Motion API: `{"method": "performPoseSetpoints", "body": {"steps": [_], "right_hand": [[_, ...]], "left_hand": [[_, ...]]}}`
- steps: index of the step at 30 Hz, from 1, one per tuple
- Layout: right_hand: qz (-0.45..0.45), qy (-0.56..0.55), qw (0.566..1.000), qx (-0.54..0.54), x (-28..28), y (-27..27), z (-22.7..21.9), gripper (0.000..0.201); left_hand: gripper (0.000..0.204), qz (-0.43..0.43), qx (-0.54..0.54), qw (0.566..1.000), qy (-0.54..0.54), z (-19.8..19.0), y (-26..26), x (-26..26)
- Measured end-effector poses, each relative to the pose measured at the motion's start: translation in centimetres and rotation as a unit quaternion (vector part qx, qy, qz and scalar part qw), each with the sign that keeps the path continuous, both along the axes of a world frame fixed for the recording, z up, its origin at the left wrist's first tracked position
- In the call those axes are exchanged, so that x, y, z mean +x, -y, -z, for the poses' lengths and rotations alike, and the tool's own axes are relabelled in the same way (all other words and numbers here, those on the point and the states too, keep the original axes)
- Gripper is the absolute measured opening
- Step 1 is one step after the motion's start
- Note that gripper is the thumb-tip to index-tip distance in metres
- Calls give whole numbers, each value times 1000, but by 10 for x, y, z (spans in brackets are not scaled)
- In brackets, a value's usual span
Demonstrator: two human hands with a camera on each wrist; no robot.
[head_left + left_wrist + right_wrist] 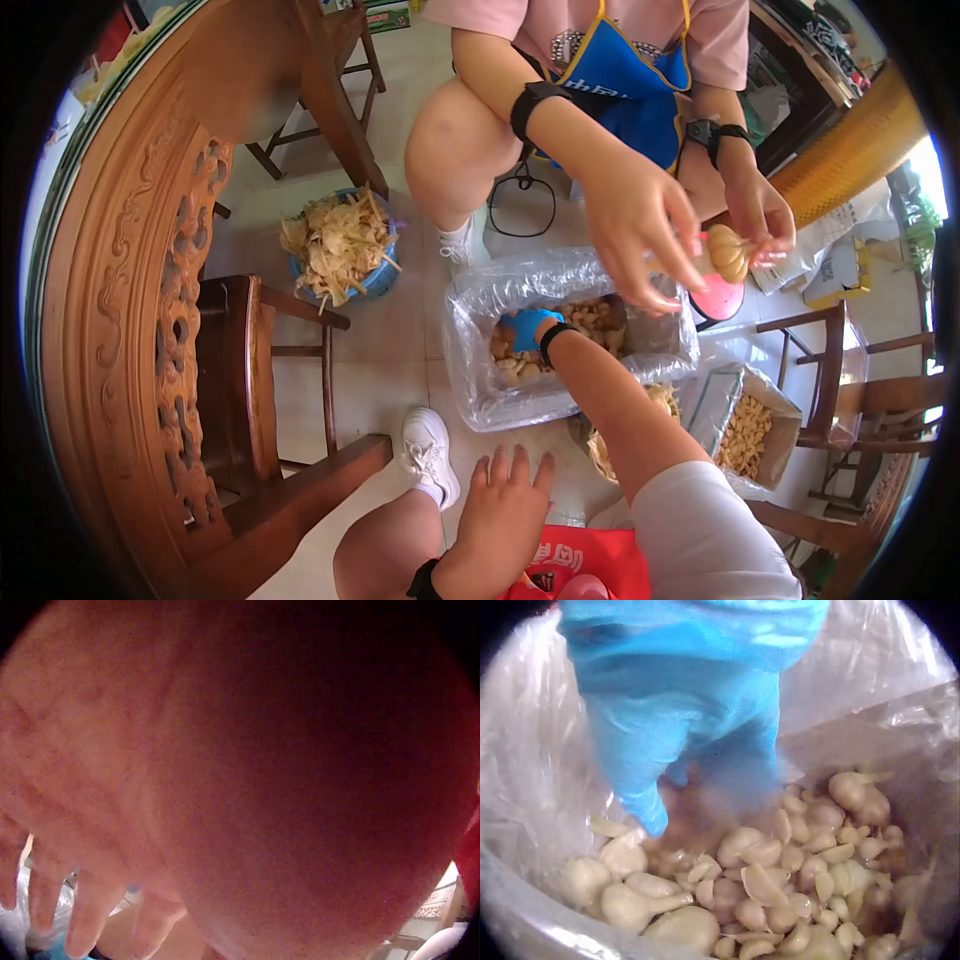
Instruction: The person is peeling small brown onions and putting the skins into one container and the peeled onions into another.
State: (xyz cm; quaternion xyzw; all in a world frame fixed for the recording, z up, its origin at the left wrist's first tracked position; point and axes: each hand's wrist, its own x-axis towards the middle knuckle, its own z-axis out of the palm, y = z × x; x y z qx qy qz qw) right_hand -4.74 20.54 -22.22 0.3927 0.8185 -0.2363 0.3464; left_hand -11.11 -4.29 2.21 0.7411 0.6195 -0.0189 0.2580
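Note:
In the head view my right hand (532,328), in a blue glove, reaches down into a plastic-lined box (470,390). The right wrist view shows its thumb and fingers pointing down, apart, among garlic bulbs and cloves (765,885); the fingertips are blurred and partly hidden. My bare left hand (500,515) is held over my lap, palm down with fingers spread, holding nothing. Its palm (97,772) fills most of the left wrist view. Opposite, another person's hand (765,215) pinches a garlic bulb (728,253) by its stem, their other hand (640,215) beside it above the box.
A blue basket (380,280) heaped with garlic stems and skins (340,245) stands at left. To the right is a lined box (785,440) of loose cloves (745,435). Under my right forearm sits a container of skins (600,455). Wooden chairs (240,380) flank both sides.

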Motion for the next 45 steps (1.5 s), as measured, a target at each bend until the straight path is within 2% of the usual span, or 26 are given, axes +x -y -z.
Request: {"method": "performPoseSetpoints", "body": {"steps": [1,3,4,7,8,10,11,13,14,15,17,18,22,25,26,27,29,31,32,33,35,36,38,39,41,45], "right_hand": [[-5,12,1000,4,13,-17,20,47],[21,-63,997,42,1,-16,60,47],[-42,-57,993,91,11,-16,34,47],[-3,-101,987,129,-4,-16,58,49],[-8,-112,985,128,-13,-21,57,49],[6,-8,1000,-3,-30,-17,-7,48],[-43,-59,987,146,-15,-16,99,43],[-86,-15,984,157,-19,-8,86,39],[-81,-41,980,175,-18,-8,102,38],[-88,-47,980,173,-25,-7,97,38],[-11,-23,997,79,-16,-10,78,38],[69,-77,991,79,-21,-13,80,35],[-24,-50,992,115,-19,-8,4,32],[38,-71,990,118,-13,-22,92,35],[139,-148,977,61,-6,-28,124,39],[72,-59,994,65,-20,-11,22,42],[82,-161,978,103,-12,-22,89,41],[-12,-65,990,121,-24,-9,16,41],[-2,-46,993,110,-25,-7,8,41],[17,-1,999,27,-27,-8,-24,40],[22,-59,983,174,-4,-15,55,43],[26,-45,982,179,7,-10,33,43],[11,28,997,67,14,-20,-5,42],[167,1,986,-23,22,-24,-26,39],[239,-47,969,-30,40,-25,-37,35],[283,-31,956,-77,79,-19,-74,35]], "left_hand": [[51,-5,4,1000,12,10,-12,9],[52,3,-6,999,33,9,-13,0],[52,-5,1,999,39,14,-23,6],[53,-21,-17,1000,11,9,-32,-6],[52,-49,-10,998,33,8,-31,-7],[51,-85,-1,995,49,9,-29,-9],[51,-82,-1,995,50,13,-31,-10],[51,-87,3,995,46,14,-33,-11],[50,-86,7,995,53,12,-34,-12],[50,-87,8,995,57,10,-32,-14],[51,-62,-13,997,39,13,-32,-9],[52,-40,-30,999,8,12,-30,-12],[49,-80,46,993,78,20,-19,2],[47,-68,68,992,83,16,-12,1],[47,-63,50,994,79,13,-10,-1],[47,-52,31,995,76,9,-4,-6],[47,-55,37,994,85,5,-3,-8],[47,-58,42,992,99,1,-2,-15],[46,-58,37,995,76,-1,-2,-18],[44,-58,34,996,56,-6,3,-20],[49,-40,8,999,10,4,2,-19],[48,-29,2,999,25,-6,6,-21],[45,-20,25,998,47,2,2,-17],[45,-18,31,998,56,-6,10,-15],[43,-18,44,998,48,0,5,-8],[41,-9,86,996,34,5,16,12]]}}
